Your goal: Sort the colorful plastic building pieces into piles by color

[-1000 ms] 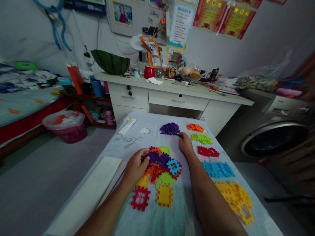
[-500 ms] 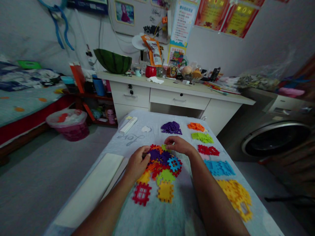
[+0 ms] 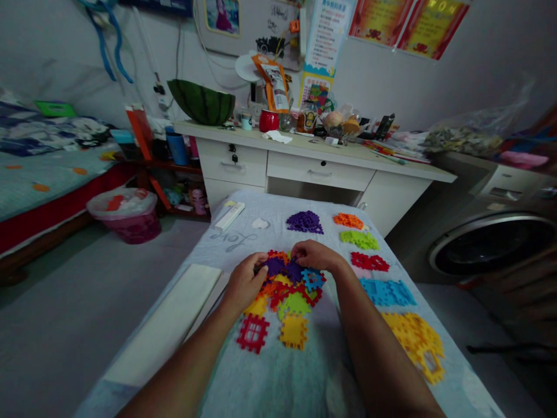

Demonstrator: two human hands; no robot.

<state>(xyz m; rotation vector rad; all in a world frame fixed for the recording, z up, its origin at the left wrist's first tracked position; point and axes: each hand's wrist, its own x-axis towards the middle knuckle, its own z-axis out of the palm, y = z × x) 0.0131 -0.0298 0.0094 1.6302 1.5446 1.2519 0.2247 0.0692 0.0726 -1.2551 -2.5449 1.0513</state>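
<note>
Between left hand [image 3: 242,282] and right hand [image 3: 315,255], on the surface [image 3: 261,380]: mixed pile of plastic pieces [image 3: 295,303], with purple pieces [image 3: 275,266] at its far side. Unlike a second ago, right hand back from the purple heap [image 3: 304,222]. Left thumb and fingers pinched on a purple edge; right fingertips gathered, touching purple, grip impossible to tell.

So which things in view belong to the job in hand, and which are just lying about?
Seemingly in use:
- left hand and right hand, with purple pieces at their fingertips
- mixed-colour heap
- purple pile
- orange pile
- green pile
- red pile
- blue pile
- yellow pile

Apparently just lying about:
- watermelon
- orange packet
- red pot
- white box
- pink tub
</note>
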